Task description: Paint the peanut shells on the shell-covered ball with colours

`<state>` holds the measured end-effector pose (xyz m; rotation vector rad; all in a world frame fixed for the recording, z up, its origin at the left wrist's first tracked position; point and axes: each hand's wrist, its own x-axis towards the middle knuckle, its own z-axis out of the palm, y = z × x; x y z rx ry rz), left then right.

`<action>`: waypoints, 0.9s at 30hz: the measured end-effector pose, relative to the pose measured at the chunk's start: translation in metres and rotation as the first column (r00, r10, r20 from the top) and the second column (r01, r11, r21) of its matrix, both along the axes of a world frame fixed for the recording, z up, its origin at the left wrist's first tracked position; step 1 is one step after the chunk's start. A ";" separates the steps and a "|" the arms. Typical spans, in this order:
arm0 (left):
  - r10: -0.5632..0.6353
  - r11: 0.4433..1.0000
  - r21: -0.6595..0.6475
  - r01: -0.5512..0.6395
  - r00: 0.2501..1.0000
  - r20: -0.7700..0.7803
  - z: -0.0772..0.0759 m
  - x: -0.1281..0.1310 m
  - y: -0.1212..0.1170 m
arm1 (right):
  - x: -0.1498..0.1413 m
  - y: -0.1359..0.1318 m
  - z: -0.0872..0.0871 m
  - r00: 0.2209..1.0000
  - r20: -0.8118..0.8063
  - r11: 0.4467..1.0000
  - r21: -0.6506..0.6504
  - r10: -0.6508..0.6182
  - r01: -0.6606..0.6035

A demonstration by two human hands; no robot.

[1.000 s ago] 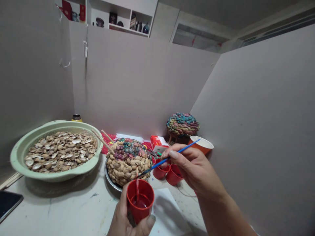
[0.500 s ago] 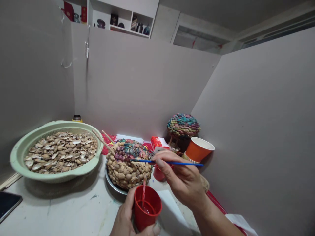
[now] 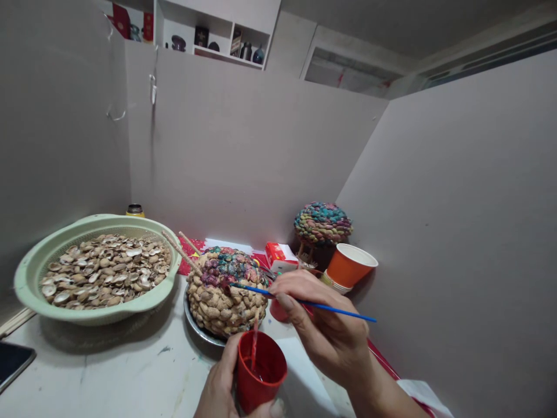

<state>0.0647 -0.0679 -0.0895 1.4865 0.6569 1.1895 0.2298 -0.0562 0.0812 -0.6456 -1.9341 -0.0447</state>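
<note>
My right hand pinches a blue paintbrush, its dark bristles touching a rounded form covered in peanut shells. Purple, teal and pink paint coats the top of that form; its lower front is bare tan shell. Two sticks rise from its left side, and it rests in a metal bowl. Nearer me, my left hand is wrapped round a red cup holding dark red liquid and a slim stick.
At left stands a green colander full of shells, with a phone in front. Behind my right hand are orange paper cups, a red-and-white box and a painted shell piece. Grey panels enclose the table.
The brush tip has shifted slightly left and down on the shell form, and its handle end has dropped, so the brush slants more. My left hand keeps the cup nearly in place.
</note>
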 end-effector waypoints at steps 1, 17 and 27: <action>0.006 1.000 -0.007 -0.006 1.000 -0.001 0.000 0.000 0.000 | -0.001 0.001 0.000 1.000 0.013 1.000 0.005 -0.004 0.004; -0.028 0.999 -0.041 0.028 0.999 -0.018 0.001 0.000 0.000 | 0.017 0.000 -0.004 0.976 -0.155 0.987 -0.084 -0.150 0.138; -0.042 0.998 -0.046 0.040 0.998 -0.043 0.000 0.001 0.001 | 0.012 0.010 -0.008 0.942 -0.207 0.961 -0.139 -0.265 0.239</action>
